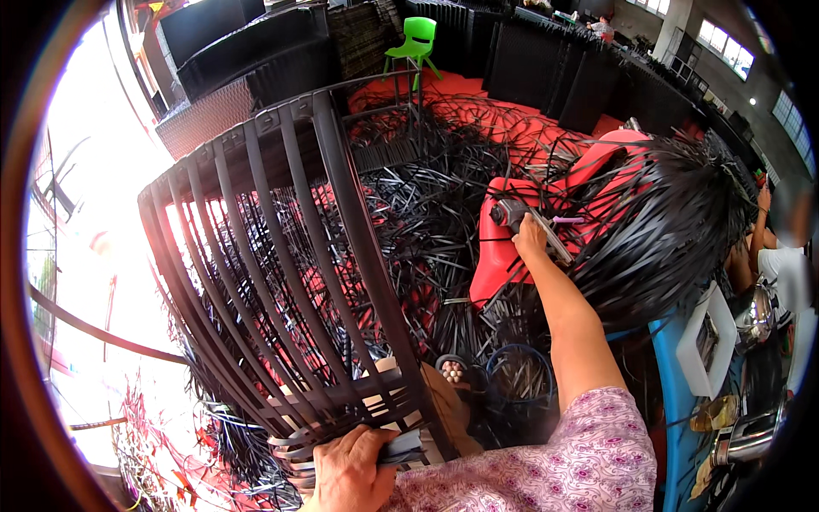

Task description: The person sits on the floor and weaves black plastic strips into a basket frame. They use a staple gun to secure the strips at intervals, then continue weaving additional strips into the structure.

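Observation:
A dark frame with long upright slats leans in front of me, black strips woven across its lower end. My left hand is closed over that woven end, near a light grey strip end. With my arm stretched out to the right, my right hand grips what looks like a staple gun, dark at the head with a metal lower part. The tool is at a red plastic chair, and a purple piece shows beside it. My fingers partly hide its handle.
A thick bundle of loose black strips hangs over the chair's right side. More strips cover the red floor. Farther back are a green chair and dark woven panels. A blue surface and another person are at right.

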`<state>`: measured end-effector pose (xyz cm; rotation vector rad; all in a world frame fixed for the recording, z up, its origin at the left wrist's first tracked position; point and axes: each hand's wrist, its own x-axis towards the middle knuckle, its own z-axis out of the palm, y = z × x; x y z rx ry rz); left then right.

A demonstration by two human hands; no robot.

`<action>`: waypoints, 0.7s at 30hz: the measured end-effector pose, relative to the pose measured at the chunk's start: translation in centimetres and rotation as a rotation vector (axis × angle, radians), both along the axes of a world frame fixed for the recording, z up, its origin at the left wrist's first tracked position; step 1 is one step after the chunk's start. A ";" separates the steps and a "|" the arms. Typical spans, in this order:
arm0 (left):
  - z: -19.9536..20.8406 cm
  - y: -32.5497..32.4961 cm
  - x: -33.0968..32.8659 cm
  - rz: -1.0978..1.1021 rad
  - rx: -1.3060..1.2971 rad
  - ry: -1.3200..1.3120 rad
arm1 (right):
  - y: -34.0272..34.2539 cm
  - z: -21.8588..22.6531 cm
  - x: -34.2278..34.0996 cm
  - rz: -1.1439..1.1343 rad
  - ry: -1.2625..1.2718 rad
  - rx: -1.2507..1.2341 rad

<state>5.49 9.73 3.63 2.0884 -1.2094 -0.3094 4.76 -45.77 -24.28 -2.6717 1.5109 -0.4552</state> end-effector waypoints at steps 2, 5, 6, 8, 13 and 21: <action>0.0 0.0 -0.1 0.006 -0.029 -0.036 | 1.2 1.8 -0.4 0.097 -0.115 -0.069; -0.7 -0.1 0.1 -0.003 -0.089 -0.048 | 4.1 5.1 -2.4 0.252 -0.316 -0.160; -1.2 0.0 0.4 -0.021 -0.075 -0.015 | 5.6 6.0 -3.4 0.278 -0.408 -0.084; -1.4 0.7 0.2 -0.025 -0.045 0.044 | 10.3 8.4 -5.1 0.332 -0.555 0.113; -1.1 1.7 -1.3 0.074 -0.105 -0.118 | 23.2 14.0 -10.5 0.435 -0.787 0.353; -1.7 5.1 -1.1 0.366 -0.287 -0.252 | 35.4 19.0 -14.2 0.518 -1.060 0.608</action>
